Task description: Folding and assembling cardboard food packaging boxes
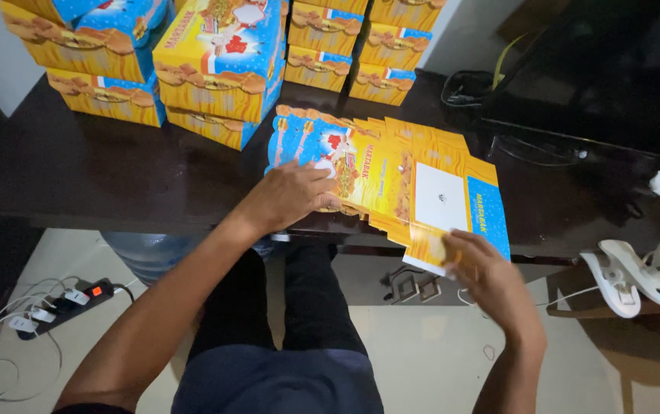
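Note:
A fanned pile of flat, unfolded yellow and blue cardboard boxes (391, 172) lies at the near edge of a dark table (100, 176). My left hand (288, 195) presses down on the pile's left part, fingers spread over the printed card. My right hand (483, 272) pinches the near right corner of the top flat box (452, 203), which shows a white panel and hangs over the table edge.
Stacks of folded yellow and blue boxes (218, 69) stand at the back left and centre. Dark bags and cables (575, 84) fill the back right. A white fan (636, 276) sits at right. On the floor lie a power strip (61, 303) and a water bottle (149, 253).

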